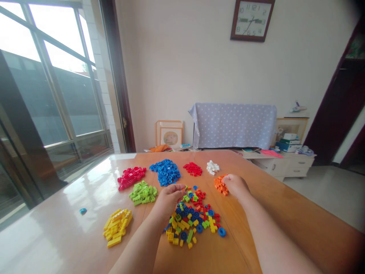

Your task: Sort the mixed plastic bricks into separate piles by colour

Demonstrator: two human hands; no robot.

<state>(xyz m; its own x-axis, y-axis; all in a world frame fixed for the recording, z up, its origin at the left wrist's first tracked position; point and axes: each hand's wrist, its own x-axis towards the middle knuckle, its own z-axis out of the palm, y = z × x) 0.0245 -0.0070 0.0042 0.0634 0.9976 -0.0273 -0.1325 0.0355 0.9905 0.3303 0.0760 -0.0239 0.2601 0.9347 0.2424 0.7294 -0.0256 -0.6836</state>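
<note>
My left hand (169, 198) is over the upper left edge of a mixed pile of toy building bricks (189, 222), thumb and fingers pinched together. Whatever lies between those fingertips is too small to name. At the right side of a small heap of orange bricks (221, 185), my right hand (237, 186) has its fingertips drawn together, and what they hold, if anything, is hidden. The mixed pile contains yellow, green, red and blue pieces, with dark blue round pieces (221, 231) among them.
Sorted heaps surround the mixed pile: yellow bricks (117, 226), lime green bricks (143, 193), crimson pieces (131, 177), blue pieces (165, 171), red pieces (192, 169) and white pieces (212, 167). A lone teal piece (83, 211) lies left on the glossy wooden table (65, 236).
</note>
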